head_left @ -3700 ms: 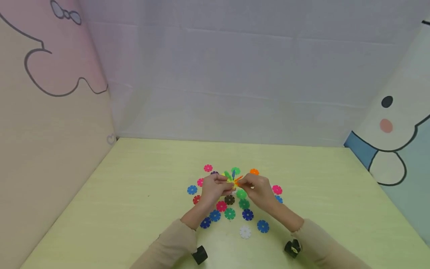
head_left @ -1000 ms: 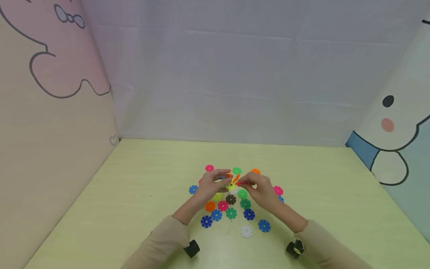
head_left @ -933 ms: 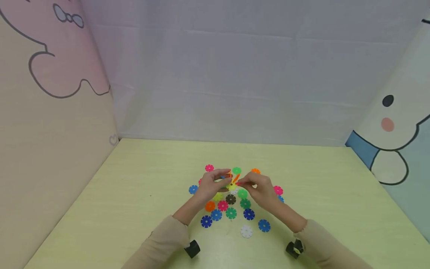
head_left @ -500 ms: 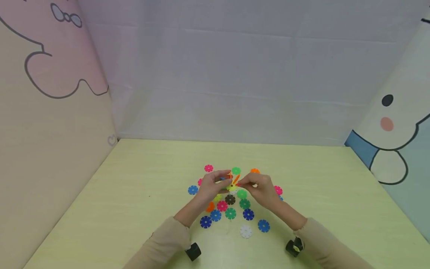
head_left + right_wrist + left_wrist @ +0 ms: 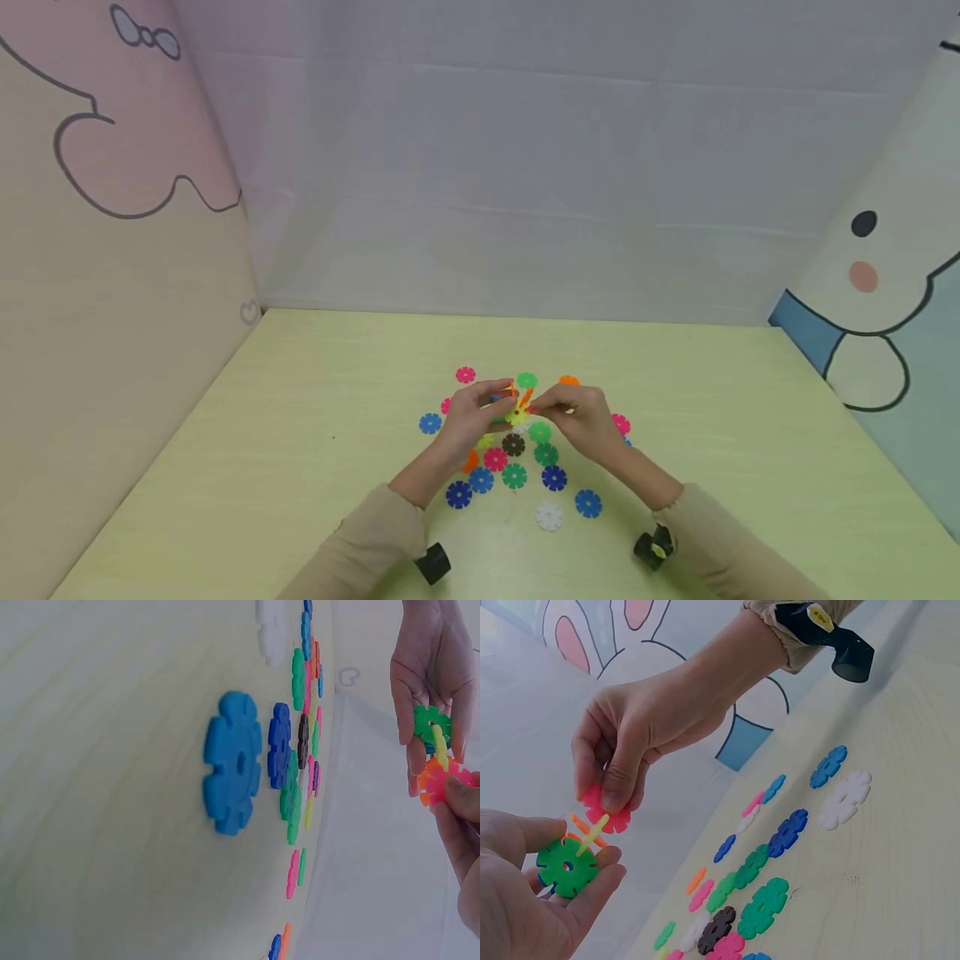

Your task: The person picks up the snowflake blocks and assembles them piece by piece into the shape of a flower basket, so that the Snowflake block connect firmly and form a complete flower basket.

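Note:
My left hand (image 5: pixel 470 421) holds a small cluster of joined notched plastic discs above the table. In the left wrist view its fingers grip a green disc (image 5: pixel 558 877), with a yellow disc (image 5: pixel 592 835) seen edge-on across it and an orange disc (image 5: pixel 580 824) behind. A bit of blue shows behind the green one. My right hand (image 5: pixel 581 418) pinches a pink disc (image 5: pixel 619 820) between thumb and fingers, right at the yellow disc's edge. I cannot tell whether their slots are engaged. In the right wrist view both hands meet around the cluster.
Loose discs of several colours lie on the pale table (image 5: pixel 337 500) under and around the hands, among them a white one (image 5: pixel 549 517), a blue one (image 5: pixel 588 503) and a dark brown one (image 5: pixel 513 445). A pale curtain (image 5: pixel 480 192) hangs behind the table.
Earliest, my right hand was at an orange disc on the cluster; now it pinches a pink one. The cluster has been turned in my left hand. Over the last second the hands barely move.

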### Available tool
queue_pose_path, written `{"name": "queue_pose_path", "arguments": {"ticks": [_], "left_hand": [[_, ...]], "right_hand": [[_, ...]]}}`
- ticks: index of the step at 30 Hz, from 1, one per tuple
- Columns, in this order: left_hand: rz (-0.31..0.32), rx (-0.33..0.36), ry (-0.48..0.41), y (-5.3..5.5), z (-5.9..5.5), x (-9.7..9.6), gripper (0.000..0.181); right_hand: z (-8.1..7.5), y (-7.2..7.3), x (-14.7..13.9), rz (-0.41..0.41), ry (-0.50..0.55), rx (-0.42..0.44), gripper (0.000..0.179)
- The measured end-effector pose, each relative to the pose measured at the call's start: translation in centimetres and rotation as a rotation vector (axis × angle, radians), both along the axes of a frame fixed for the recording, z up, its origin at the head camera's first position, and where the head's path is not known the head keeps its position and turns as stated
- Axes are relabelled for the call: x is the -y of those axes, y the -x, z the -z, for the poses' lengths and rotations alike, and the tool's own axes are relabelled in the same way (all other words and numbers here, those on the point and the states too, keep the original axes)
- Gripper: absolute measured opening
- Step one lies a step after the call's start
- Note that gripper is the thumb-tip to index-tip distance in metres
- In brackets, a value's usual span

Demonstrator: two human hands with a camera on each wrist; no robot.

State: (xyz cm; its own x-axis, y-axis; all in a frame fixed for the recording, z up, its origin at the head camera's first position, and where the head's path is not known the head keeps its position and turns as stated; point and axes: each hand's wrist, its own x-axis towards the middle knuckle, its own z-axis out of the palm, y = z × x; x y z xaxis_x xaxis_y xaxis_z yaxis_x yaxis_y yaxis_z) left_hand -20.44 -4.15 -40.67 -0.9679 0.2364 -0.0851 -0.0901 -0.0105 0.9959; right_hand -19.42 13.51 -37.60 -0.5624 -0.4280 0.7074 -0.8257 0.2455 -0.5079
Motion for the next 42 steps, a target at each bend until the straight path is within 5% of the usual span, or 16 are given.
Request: {"name": "queue_pose_path", "arguments": {"ticks": [17,25,31,36,42], "left_hand": [[0.008,0.019,0.014,0.1,-0.2,0.1,0.04],[0.21,0.023,0.099,1.0,0.7,1.5,0.046],[0.321,0.048,0.135,1.5,0.8,2.2,0.045],[0.262,0.006,0.194,1.3,0.7,2.9,0.042],[0.17,-0.018,0.206,1.3,0.7,4.1,0.045]], "right_hand": [[-0.1,-0.3,0.3,0.009,-0.012,0.045,0.016],[2.1,1.3,-0.7,-0.042,-0.083,0.101,0.017],[2.6,1.3,-1.8,0.001,-0.187,0.274,0.016],[1.9,-0.1,-3.8,0.106,-0.328,0.477,0.023],[3.3,-1.5,-6.7,-0.05,-0.518,0.663,0.035]]}}
